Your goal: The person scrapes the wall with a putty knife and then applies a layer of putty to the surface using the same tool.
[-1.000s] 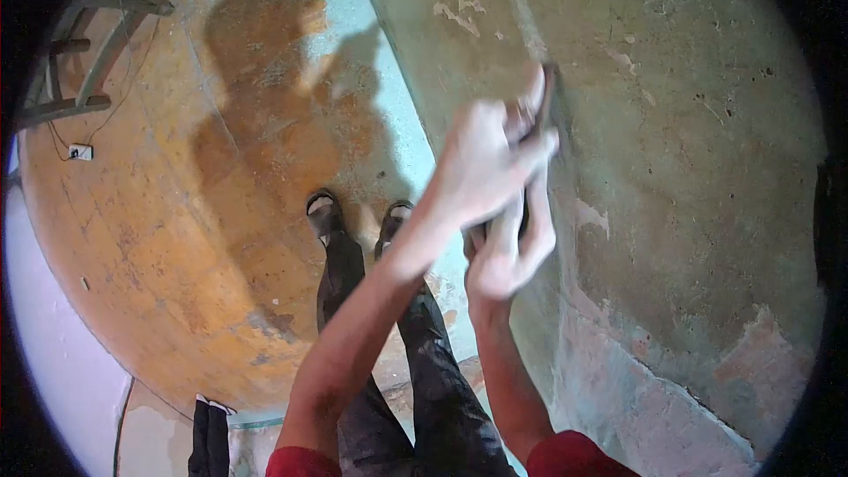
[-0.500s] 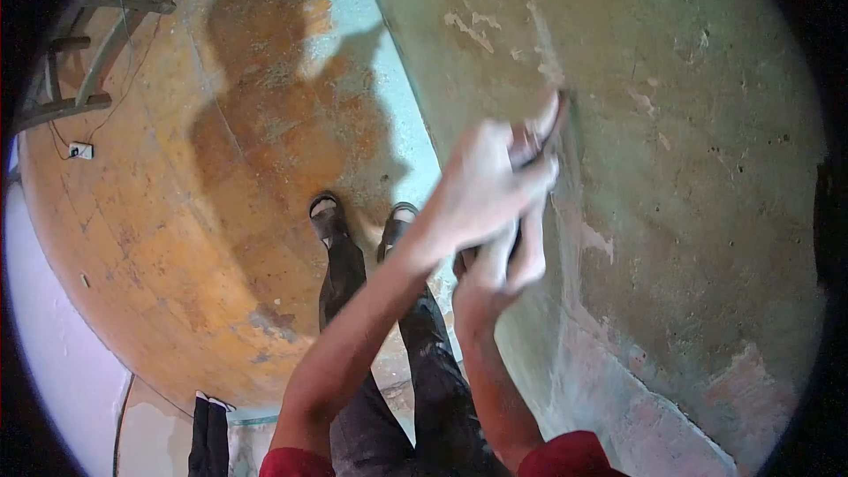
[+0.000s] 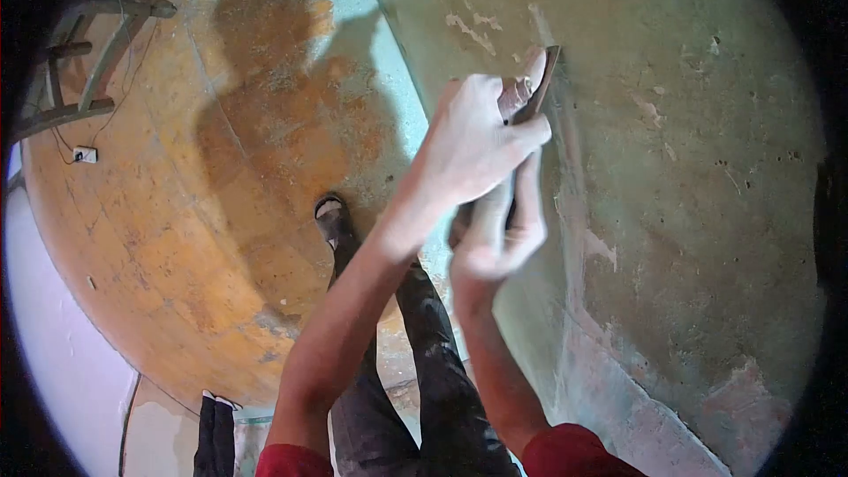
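Note:
A thin, dark, flat-bladed tool (image 3: 548, 78) meets the greenish-brown wall (image 3: 689, 168) with its upper edge, beside a pale vertical streak. My left hand (image 3: 477, 137), the upper one, is closed around the tool near the blade, with one finger stretched along it. Just below, my right hand (image 3: 496, 234) is wrapped round its lower part, slightly blurred. Most of the handle is hidden by my fingers. Pale dust covers both hands.
Wooden frame pieces (image 3: 106, 53) stand at upper left, near a white socket box (image 3: 86, 155) with a cable. My sandaled foot (image 3: 330, 216) is on the orange-stained floor (image 3: 159, 238). Another person's dark-trousered legs (image 3: 215, 437) show at lower left.
Both hands and the tool have moved up along the wall and slightly left. My second foot, visible before, is now hidden behind my arm.

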The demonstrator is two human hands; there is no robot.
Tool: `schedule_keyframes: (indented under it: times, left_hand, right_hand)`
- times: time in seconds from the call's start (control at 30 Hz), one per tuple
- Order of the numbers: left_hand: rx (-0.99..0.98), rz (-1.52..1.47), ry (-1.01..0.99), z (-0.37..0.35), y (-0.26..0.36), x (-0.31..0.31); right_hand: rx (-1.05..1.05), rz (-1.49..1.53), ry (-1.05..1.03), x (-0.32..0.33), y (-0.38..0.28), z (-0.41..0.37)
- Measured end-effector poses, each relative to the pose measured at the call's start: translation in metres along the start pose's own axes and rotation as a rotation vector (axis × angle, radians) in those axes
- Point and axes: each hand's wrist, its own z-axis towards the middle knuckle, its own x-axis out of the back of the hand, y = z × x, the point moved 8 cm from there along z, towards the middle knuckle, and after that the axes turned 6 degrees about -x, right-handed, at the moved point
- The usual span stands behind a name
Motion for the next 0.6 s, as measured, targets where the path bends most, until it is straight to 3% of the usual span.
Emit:
schedule_keyframes:
  times: [0.07,0.13,0.17,0.3,0.33,0.4,0.47,0.53,0.6]
  left_hand:
    - [-0.123,-0.082,0.031,-0.003,-0.012,-0.005]
    - [-0.175,-0.081,0.021,-0.023,0.008,-0.016]
    - [-0.109,-0.048,-0.010,-0.027,0.011,-0.020]
    - [-0.137,0.008,0.074,0.012,0.005,0.008]
    - [-0.118,0.100,0.045,0.017,0.003,0.014]
    - [-0.019,-0.070,0.008,0.000,-0.004,0.002]
    - [-0.129,-0.026,-0.056,-0.015,0.008,-0.016]
    - [0.075,-0.025,-0.098,-0.008,-0.006,-0.011]
    - [0.107,0.038,-0.099,0.013,0.001,0.009]
  right_hand:
    - [0.084,-0.034,0.063,0.001,0.017,0.000]
    - [0.183,-0.143,0.142,0.013,-0.008,-0.015]
    - [-0.062,-0.093,0.098,0.022,0.003,-0.015]
    - [0.130,-0.031,-0.011,-0.003,-0.002,0.014]
    - [0.075,0.071,0.000,-0.013,0.008,0.015]
    - [0.109,-0.091,0.048,-0.004,0.005,-0.002]
    - [-0.051,0.013,0.093,0.011,-0.002,-0.011]
    - [-0.045,-0.059,0.024,0.013,0.005,-0.004]
    - [0.045,-0.110,-0.024,-0.010,0.008,0.013]
